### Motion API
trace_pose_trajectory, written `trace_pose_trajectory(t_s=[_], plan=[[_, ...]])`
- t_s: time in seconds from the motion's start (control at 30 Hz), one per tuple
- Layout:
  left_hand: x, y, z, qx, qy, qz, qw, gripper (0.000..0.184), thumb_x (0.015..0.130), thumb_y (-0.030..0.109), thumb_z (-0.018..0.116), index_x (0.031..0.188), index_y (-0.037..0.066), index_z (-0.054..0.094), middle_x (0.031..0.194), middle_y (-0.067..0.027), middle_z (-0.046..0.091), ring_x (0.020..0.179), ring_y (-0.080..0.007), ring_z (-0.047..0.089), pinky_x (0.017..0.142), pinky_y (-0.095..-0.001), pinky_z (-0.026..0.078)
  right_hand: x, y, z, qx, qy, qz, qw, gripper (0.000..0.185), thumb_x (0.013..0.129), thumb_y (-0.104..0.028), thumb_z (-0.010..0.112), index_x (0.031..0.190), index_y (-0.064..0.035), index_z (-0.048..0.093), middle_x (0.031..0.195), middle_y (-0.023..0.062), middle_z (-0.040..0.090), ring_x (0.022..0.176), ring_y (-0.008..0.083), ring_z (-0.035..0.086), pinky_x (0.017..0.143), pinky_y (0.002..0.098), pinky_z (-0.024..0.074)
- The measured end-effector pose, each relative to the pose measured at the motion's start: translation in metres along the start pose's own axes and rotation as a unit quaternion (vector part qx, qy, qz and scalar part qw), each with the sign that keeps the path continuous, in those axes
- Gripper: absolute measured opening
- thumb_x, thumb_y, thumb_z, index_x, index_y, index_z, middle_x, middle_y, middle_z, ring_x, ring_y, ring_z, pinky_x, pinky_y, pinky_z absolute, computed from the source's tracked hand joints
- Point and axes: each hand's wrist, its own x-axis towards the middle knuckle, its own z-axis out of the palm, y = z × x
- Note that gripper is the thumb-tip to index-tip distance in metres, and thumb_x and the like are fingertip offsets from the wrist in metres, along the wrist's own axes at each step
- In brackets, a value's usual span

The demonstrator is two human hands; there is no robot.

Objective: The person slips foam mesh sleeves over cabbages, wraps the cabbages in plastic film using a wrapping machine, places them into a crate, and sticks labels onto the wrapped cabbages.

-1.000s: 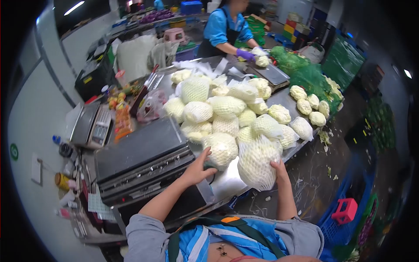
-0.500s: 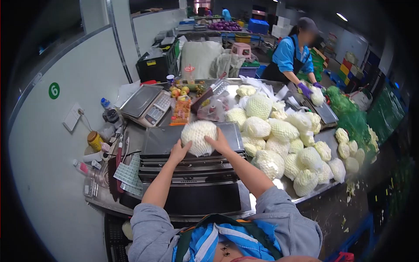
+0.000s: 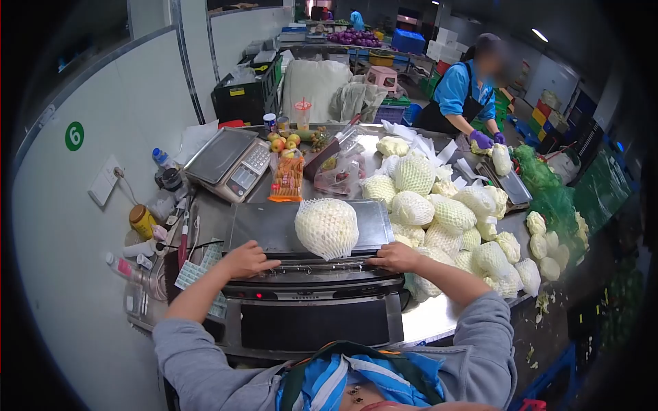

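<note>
- Cabbage, in a white foam net, sits on the flat top of the wrapper, apart from both hands.
- It lies just beyond the hands, on the side away from the body, and roughly midway between them; neither hand is clearly nearer.
- It looks almost round, so no long axis stands out; the net's loose end points toward the body, near the front edge.
- Left hand is at the left of the wrapper's front bar, index finger stretched inward along it, other fingers curled.
- Right hand mirrors it at the right, index pointing inward.
- Neither grasps the cabbage; whether the fingers pinch something thin at the bar, I cannot tell.
- More cabbages lie piled to the right, beyond the right hand.
- Scale stands behind the wrapper, to the left.
</note>
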Motion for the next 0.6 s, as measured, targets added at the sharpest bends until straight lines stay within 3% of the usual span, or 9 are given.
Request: trace_pose_trajectory(t_s=[0.07,0.17,0.23,0.3,0.37,0.4,0.47,0.5,0.6], plan=[[0.003,0.013,0.022,-0.016,0.005,-0.012,1.000,0.026,0.073,0.016,0.054,0.098,0.019,0.061,0.058,0.0045,0.047,0.064,-0.0121,0.050,0.068,-0.0284,0.039,-0.002,-0.007,0.017,0.034,0.029,0.009,0.999,0.033,0.071,-0.015,0.060,0.104,-0.0158,0.059,0.077,0.0030,0.058,0.075,0.0216,0.057,0.059,0.0356,0.0477],[0.012,0.040,0.003,-0.232,0.161,-0.285,0.916,0.007,0.075,0.015,0.061,0.080,0.011,0.064,0.059,-0.0005,0.057,0.053,-0.0161,0.052,0.058,-0.0299,0.041,-0.017,-0.045,0.018,0.282,0.131,0.253,0.916,0.010,0.085,-0.017,0.053,0.090,-0.0081,0.052,0.073,0.0060,0.057,0.068,0.0170,0.059,0.058,0.0317,0.0471],[0.020,0.050,-0.029,-0.408,0.254,-0.476,0.737,0.016,0.087,0.015,0.053,0.076,0.006,0.060,0.063,-0.0051,0.061,0.054,-0.0150,0.056,0.052,-0.0303,0.044,-0.022,-0.069,-0.018,0.573,0.215,0.289,0.736,0.017,0.093,-0.020,0.044,0.087,-0.0037,0.043,0.067,0.0083,0.054,0.065,0.0167,0.059,0.060,0.0298,0.0463],[0.043,0.019,-0.046,-0.682,0.464,-0.358,0.438,0.018,0.091,0.015,0.048,0.079,0.003,0.056,0.070,-0.0075,0.062,0.061,-0.0141,0.058,0.059,-0.0281,0.047,0.003,-0.045,-0.066,0.625,0.411,0.218,0.627,0.011,0.093,-0.011,0.039,0.086,-0.0030,0.040,0.068,0.0106,0.055,0.071,0.0214,0.059,0.074,0.0376,0.0498],[0.094,-0.024,-0.063,-0.528,0.563,-0.459,0.440,0.018,0.091,0.017,0.047,0.081,0.003,0.053,0.075,-0.0080,0.062,0.060,-0.0154,0.057,0.063,-0.0280,0.048,0.053,-0.015,-0.101,0.576,0.548,0.195,0.575,0.013,0.094,-0.011,0.036,0.089,-0.0009,0.042,0.078,0.0156,0.061,0.078,0.0240,0.061,0.085,0.0388,0.0458],[0.108,-0.041,-0.040,-0.472,0.540,-0.476,0.510,0.019,0.092,0.017,0.046,0.081,0.003,0.053,0.075,-0.0091,0.062,0.061,-0.0178,0.058,0.064,-0.0297,0.048,0.082,0.009,-0.094,0.588,0.550,0.207,0.555,0.015,0.094,-0.012,0.035,0.090,-0.0024,0.045,0.084,0.0157,0.063,0.082,0.0232,0.061,0.087,0.0381,0.0440],[0.122,-0.060,0.039,-0.311,0.421,-0.503,0.688,0.019,0.091,0.018,0.046,0.084,0.002,0.054,0.077,-0.0135,0.062,0.069,-0.0266,0.061,0.067,-0.0354,0.047,0.113,0.064,-0.024,0.420,0.453,0.309,0.723,0.019,0.091,-0.018,0.042,0.089,-0.0017,0.050,0.087,0.0118,0.063,0.085,0.0238,0.059,0.078,0.0349,0.0431],[0.114,-0.055,0.081,-0.334,0.284,-0.505,0.743,0.019,0.089,0.019,0.047,0.087,0.002,0.054,0.079,-0.0160,0.061,0.077,-0.0298,0.061,0.067,-0.0369,0.046,0.124,0.069,0.010,0.242,0.282,0.463,0.805,0.022,0.088,-0.022,0.047,0.090,-0.0010,0.051,0.086,0.0145,0.061,0.083,0.0249,0.058,0.076,0.0334,0.0420],[0.096,-0.044,0.129,-0.600,0.151,-0.444,0.648,0.023,0.090,0.015,0.045,0.111,0.005,0.049,0.106,-0.0156,0.057,0.101,-0.0270,0.055,0.083,-0.0330,0.042,0.110,0.066,0.033,0.520,0.213,0.255,0.787,0.050,0.081,-0.027,0.059,0.120,-0.0020,0.039,0.121,0.0219,0.044,0.116,0.0311,0.042,0.096,0.0372,0.0329]])
